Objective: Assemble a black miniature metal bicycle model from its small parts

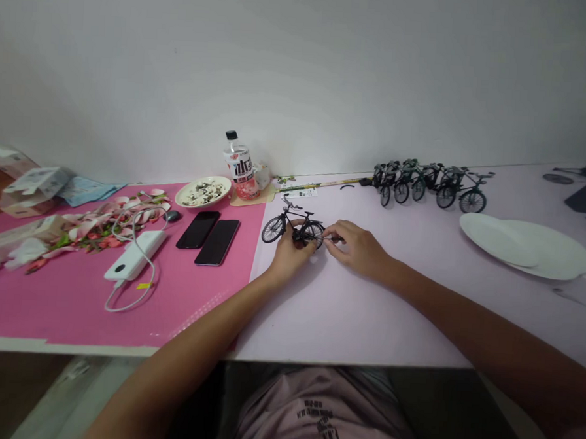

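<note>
A small black model bicycle (273, 229) is upright above the pale tabletop, its front wheel to the left. My left hand (291, 251) is closed on its lower middle, near the pedals. At the rear wheel, my right hand (353, 247) pinches a thin dark tool, perhaps a small screwdriver (338, 239), with its tip close to the wheel hub. The fingers hide most of the tool, so its kind is uncertain.
Several model bicycles (444, 187) stand in a row at the back right, with white plates (549, 249) in front. Leftward on the pink mat (180, 305) lie two phones (217, 242), a white power bank (136, 256) with cable, a bowl (180, 197), a bottle (240, 166) and artificial flowers (100, 229).
</note>
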`<state>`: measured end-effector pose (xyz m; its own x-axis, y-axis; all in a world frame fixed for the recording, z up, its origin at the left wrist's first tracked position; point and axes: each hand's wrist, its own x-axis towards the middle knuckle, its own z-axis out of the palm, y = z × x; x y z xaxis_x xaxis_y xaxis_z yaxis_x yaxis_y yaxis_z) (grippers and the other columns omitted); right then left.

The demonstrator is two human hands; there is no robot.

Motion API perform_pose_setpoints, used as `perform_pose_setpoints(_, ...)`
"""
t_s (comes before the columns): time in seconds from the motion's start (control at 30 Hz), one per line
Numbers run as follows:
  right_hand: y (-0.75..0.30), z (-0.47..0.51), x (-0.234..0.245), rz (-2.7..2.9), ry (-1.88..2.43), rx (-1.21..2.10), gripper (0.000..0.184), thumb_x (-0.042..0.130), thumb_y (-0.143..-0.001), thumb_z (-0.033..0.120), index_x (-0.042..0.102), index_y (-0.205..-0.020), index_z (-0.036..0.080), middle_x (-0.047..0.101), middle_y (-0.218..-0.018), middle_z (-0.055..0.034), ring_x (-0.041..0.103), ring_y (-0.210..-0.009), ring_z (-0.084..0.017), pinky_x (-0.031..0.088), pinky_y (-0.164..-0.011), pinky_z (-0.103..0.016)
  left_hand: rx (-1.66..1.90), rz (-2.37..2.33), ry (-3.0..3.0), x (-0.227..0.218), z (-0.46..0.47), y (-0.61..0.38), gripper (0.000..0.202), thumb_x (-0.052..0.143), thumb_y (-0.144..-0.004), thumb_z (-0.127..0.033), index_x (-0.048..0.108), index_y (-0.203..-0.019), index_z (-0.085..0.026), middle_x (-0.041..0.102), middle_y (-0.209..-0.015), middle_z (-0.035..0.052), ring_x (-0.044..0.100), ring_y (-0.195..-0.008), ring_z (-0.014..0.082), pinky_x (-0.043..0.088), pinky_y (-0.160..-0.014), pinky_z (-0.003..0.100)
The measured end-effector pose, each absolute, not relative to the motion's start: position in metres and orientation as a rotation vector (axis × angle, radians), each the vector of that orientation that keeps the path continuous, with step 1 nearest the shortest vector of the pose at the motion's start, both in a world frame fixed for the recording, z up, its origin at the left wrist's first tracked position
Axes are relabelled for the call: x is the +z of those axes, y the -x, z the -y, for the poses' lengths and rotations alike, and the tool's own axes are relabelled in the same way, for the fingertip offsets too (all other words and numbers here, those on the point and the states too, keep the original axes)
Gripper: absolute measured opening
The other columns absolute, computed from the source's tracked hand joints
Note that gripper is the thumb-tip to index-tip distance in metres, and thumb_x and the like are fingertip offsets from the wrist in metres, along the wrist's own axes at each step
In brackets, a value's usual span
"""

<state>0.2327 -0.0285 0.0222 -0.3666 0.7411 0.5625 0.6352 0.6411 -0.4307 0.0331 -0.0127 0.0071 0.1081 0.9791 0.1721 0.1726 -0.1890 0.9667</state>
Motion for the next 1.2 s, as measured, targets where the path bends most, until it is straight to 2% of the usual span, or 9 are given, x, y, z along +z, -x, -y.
perform_pose_setpoints(0.13, -0.232, 0.034, 0.030, 2.171, 1.253, 0.173, 0.013, 0.053, -0.100, 0.030, 0.063, -0.100, 0.022, 0.069, -0.094, -0.0067, 0.063, -0.081, -0.020, 0.043, -0.070, -0.032, 1.170, -1.227, -1.578, 0.008, 0.014, -0.032, 0.056, 0.076, -0.080, -0.026, 0.051, -0.130, -0.022, 0.070, -0.086, 0.0010, 0.063, -0.071, 0.0150, 0.050, -0.069, 0.026)
perform_pose_setpoints(0.27, -0.231, 0.035, 0.033, 2.218, 1.428, 0.083, 0.029, 0.039, -0.106, 0.031, 0.059, -0.087, 0.021, 0.062, -0.078, -0.0043, 0.053, -0.068, -0.018, 0.033, -0.064, -0.031, 1.159, -1.237, -1.620, 0.009, 0.016, -0.031, 0.054, 0.074, -0.082, -0.025, 0.051, -0.130, -0.023, 0.071, -0.089, 0.0016, 0.064, -0.073, 0.0157, 0.051, -0.072, 0.028)
perform_pose_setpoints(0.4, -0.229, 0.033, 0.029, 2.205, 1.457, 0.046, 0.025, 0.043, -0.104, 0.032, 0.059, -0.088, 0.021, 0.061, -0.077, -0.0036, 0.050, -0.065, -0.017, 0.030, -0.062, -0.030, 1.168, -1.249, -1.629, 0.010, 0.017, -0.031, 0.055, 0.074, -0.082, -0.026, 0.050, -0.132, -0.023, 0.072, -0.090, 0.0021, 0.065, -0.074, 0.0161, 0.052, -0.074, 0.029)
perform_pose_setpoints(0.53, -0.230, 0.029, 0.023, 2.193, 1.408, 0.029, 0.017, 0.050, -0.102, 0.032, 0.060, -0.093, 0.022, 0.065, -0.085, -0.0043, 0.056, -0.069, -0.018, 0.033, -0.061, -0.029, 1.183, -1.247, -1.651, 0.009, 0.017, -0.031, 0.055, 0.075, -0.082, -0.026, 0.051, -0.131, -0.023, 0.072, -0.088, 0.0015, 0.064, -0.073, 0.0157, 0.052, -0.073, 0.028)
perform_pose_setpoints(0.77, -0.234, 0.024, 0.019, 2.215, 1.215, 0.020, 0.015, 0.053, -0.103, 0.031, 0.063, -0.098, 0.022, 0.069, -0.092, -0.0067, 0.065, -0.082, -0.020, 0.044, -0.065, -0.029, 1.192, -1.245, -1.644, 0.006, 0.014, -0.030, 0.057, 0.076, -0.082, -0.026, 0.050, -0.132, -0.022, 0.070, -0.085, 0.0011, 0.064, -0.072, 0.0158, 0.052, -0.070, 0.028)
perform_pose_setpoints(1.03, -0.235, 0.025, 0.018, 2.223, 1.185, 0.077, 0.015, 0.051, -0.104, 0.033, 0.062, -0.101, 0.022, 0.069, -0.096, -0.0073, 0.067, -0.082, -0.022, 0.048, -0.067, -0.031, 1.199, -1.246, -1.646, 0.007, 0.016, -0.030, 0.056, 0.076, -0.082, -0.025, 0.051, -0.131, -0.022, 0.064, -0.074, -0.0031, 0.059, -0.065, 0.0144, 0.049, -0.067, 0.027)
perform_pose_setpoints(1.2, -0.232, 0.031, 0.022, 2.165, 1.270, 0.163, 0.012, 0.050, -0.102, 0.033, 0.057, -0.106, 0.023, 0.070, -0.105, -0.0078, 0.069, -0.087, -0.022, 0.050, -0.072, -0.034, 1.245, -1.194, -1.572, 0.012, 0.018, -0.033, 0.055, 0.077, -0.080, -0.024, 0.051, -0.129, -0.023, 0.070, -0.085, -0.0001, 0.066, -0.072, 0.0160, 0.054, -0.076, 0.030)
